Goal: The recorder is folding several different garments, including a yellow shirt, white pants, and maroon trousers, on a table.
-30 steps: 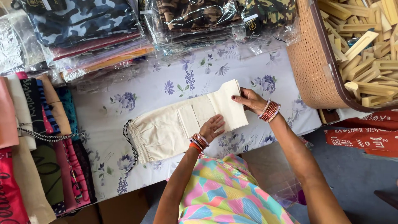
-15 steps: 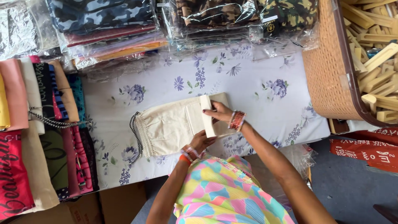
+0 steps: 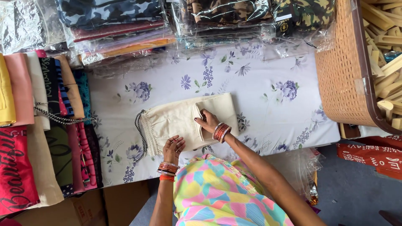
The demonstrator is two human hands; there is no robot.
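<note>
On the floral-printed table cover (image 3: pixel 259 75) I see one folded cream garment (image 3: pixel 184 121), mid-table, black-white drawstring at its left end. My right hand (image 3: pixel 208 121) lies flat on the fold, fingers together, pinching nothing; my left hand (image 3: pixel 173 147) presses the near edge, fingers loosely spread. Two bagged camouflage stacks (image 3: pixel 167 16) behind, one wicker basket (image 3: pixel 343 79) of wooden pieces right, hanging clothes (image 3: pixel 42 125) left.

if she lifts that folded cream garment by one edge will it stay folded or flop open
Probably flops: the cream garment is soft cloth, folded flat under her right hand and left hand. Likely light. On the floral sheet it may bunch rather than slide.
</note>
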